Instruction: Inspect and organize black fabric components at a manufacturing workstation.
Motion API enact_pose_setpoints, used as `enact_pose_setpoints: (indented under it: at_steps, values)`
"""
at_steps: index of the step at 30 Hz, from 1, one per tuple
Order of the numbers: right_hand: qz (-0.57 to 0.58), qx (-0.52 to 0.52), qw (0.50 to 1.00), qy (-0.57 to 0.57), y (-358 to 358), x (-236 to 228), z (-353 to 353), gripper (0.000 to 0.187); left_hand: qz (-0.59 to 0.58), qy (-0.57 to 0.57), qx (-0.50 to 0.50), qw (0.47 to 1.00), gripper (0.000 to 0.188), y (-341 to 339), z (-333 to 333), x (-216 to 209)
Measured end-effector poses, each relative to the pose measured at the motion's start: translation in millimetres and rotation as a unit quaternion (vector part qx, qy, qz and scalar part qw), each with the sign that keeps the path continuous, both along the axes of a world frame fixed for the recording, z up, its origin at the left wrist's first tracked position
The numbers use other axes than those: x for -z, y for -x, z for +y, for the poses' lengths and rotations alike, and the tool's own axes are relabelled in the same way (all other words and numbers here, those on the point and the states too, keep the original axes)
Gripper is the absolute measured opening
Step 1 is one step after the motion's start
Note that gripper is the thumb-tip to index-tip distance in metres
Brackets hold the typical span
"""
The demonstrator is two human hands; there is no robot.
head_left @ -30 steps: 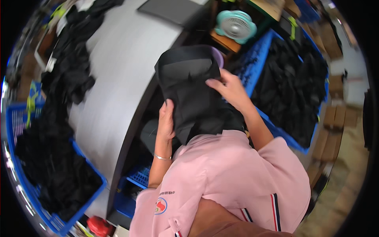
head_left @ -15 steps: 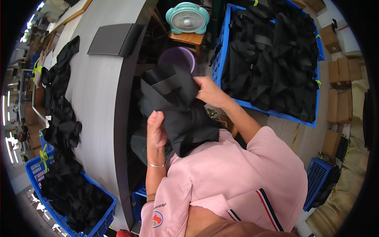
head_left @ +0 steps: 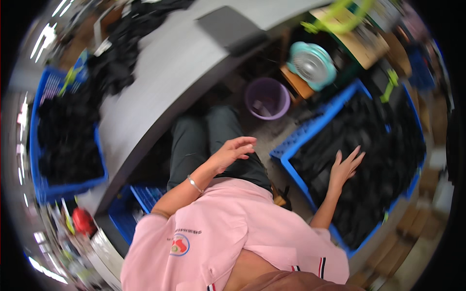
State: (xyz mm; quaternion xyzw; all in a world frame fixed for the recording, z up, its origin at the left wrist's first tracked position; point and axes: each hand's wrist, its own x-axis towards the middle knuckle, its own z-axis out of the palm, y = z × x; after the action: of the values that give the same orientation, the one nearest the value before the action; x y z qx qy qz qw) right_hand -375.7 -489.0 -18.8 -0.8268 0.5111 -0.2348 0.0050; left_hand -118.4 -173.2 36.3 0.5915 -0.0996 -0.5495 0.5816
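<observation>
My right hand [head_left: 345,170] reaches over the blue crate on the right, fingers spread, just above or touching the black fabric pieces [head_left: 374,140] heaped in it; motion blur hides which. Nothing is held in it. My left hand [head_left: 234,153] hovers above my lap with its fingers loosely stretched and no object in them. The right crate's blue rim [head_left: 303,182] runs along the near side of the heap.
A grey table [head_left: 160,77] curves along the left, bearing black fabric [head_left: 116,63] and a dark flat panel [head_left: 230,29]. Another blue crate [head_left: 36,145] of black fabric stands far left. A purple bin [head_left: 267,114] and a turquoise fan [head_left: 312,66] on a stool are ahead.
The black fabric piece held in both hands has left them. My right hand has moved right over the crate, my left hand is now empty, and the view has turned right.
</observation>
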Motion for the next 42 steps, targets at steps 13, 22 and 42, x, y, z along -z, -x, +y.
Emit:
enact_pose_setpoints:
  at_steps: [13,22,42]
  values:
    - [0.275,0.097,0.94,-0.18,-9,127,-36,0.071,-0.47,-0.163,-0.427,0.755,0.027,-205,120,8]
    - [0.294,0.117,0.942,0.112,-58,11,0,0.067,-0.745,-0.435,-0.297,0.409,0.05,-384,250,-1]
    - [-0.014,-0.635,0.767,-0.09,-329,-73,283,0.047,-0.396,-0.116,-0.634,0.654,0.057,-121,198,-34]
